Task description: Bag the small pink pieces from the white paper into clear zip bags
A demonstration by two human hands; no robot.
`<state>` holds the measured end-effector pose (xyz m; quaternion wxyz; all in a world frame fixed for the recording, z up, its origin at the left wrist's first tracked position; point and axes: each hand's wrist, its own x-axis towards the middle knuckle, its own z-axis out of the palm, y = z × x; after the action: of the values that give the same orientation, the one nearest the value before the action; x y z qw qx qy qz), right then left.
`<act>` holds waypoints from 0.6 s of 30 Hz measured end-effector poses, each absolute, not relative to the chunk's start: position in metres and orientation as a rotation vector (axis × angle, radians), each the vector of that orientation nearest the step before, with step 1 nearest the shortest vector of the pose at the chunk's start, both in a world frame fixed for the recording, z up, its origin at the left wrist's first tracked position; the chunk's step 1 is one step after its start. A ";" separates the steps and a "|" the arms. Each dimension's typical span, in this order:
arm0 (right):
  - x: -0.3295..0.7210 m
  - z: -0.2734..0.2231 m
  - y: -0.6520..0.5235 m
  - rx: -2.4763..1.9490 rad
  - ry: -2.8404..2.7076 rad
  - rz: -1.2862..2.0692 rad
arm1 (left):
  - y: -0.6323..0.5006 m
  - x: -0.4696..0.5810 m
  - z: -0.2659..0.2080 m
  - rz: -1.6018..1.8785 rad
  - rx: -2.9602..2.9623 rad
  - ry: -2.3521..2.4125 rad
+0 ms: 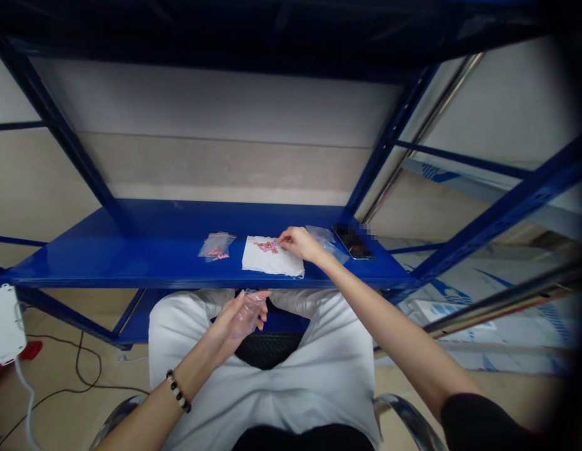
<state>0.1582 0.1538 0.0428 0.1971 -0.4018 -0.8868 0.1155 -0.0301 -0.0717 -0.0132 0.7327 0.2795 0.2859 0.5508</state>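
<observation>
In front of the shelf edge, over my lap, my left hand is curled round a clear plastic bag. My right hand reaches over a white cloth on the blue shelf. Its thumb and fingertips are pinched together at the right side of a small heap of pink beads; whatever is between them is too small to make out. Left of the cloth lies a clear zip bag with pink beads in its lower part.
More clear plastic bags lie right of the cloth, beside a dark phone. The blue shelf has uprights at both ends and another shelf overhead. A white box with a cable stands at far left.
</observation>
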 end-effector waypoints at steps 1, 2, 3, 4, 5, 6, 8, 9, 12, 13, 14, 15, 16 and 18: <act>0.157 0.041 0.155 -1.127 -2.495 0.312 | -0.072 -0.030 -0.014 1.212 0.613 0.632; 0.156 0.040 0.155 -1.125 -2.503 0.301 | -0.071 -0.030 -0.014 1.213 0.611 0.635; 0.156 0.039 0.157 -1.121 -2.506 0.290 | -0.071 -0.030 -0.015 1.213 0.612 0.636; 0.155 0.038 0.158 -1.119 -2.505 0.278 | -0.071 -0.031 -0.016 1.215 0.616 0.634; 0.154 0.037 0.159 -1.120 -2.500 0.267 | -0.071 -0.031 -0.016 1.216 0.620 0.631; 0.154 0.037 0.161 -1.127 -2.494 0.253 | -0.071 -0.031 -0.016 1.216 0.623 0.630; 0.152 0.035 0.164 -1.156 -2.486 0.220 | -0.071 -0.030 -0.016 1.218 0.623 0.630; 0.150 0.034 0.165 -1.172 -2.487 0.199 | -0.071 -0.030 -0.016 1.219 0.620 0.631; 0.146 0.032 0.167 -1.208 -2.497 0.107 | -0.070 -0.029 -0.016 1.225 0.608 0.635; 0.144 0.031 0.168 -1.210 -2.503 0.077 | -0.070 -0.028 -0.016 1.225 0.606 0.634; 0.142 0.031 0.168 -1.208 -2.511 0.055 | -0.069 -0.028 -0.016 1.224 0.604 0.633; 0.141 0.030 0.169 -1.205 -2.519 0.042 | -0.069 -0.028 -0.017 1.221 0.603 0.631; 0.140 0.030 0.170 -1.203 -2.526 0.037 | -0.069 -0.028 -0.018 1.217 0.604 0.627; 0.139 0.029 0.171 -1.209 -2.530 0.042 | -0.069 -0.028 -0.020 1.214 0.605 0.622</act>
<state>0.1388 0.1710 0.0295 0.1680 -0.4251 -0.8893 0.0147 -0.0280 -0.0687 -0.0201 0.7342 0.2754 0.2827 0.5523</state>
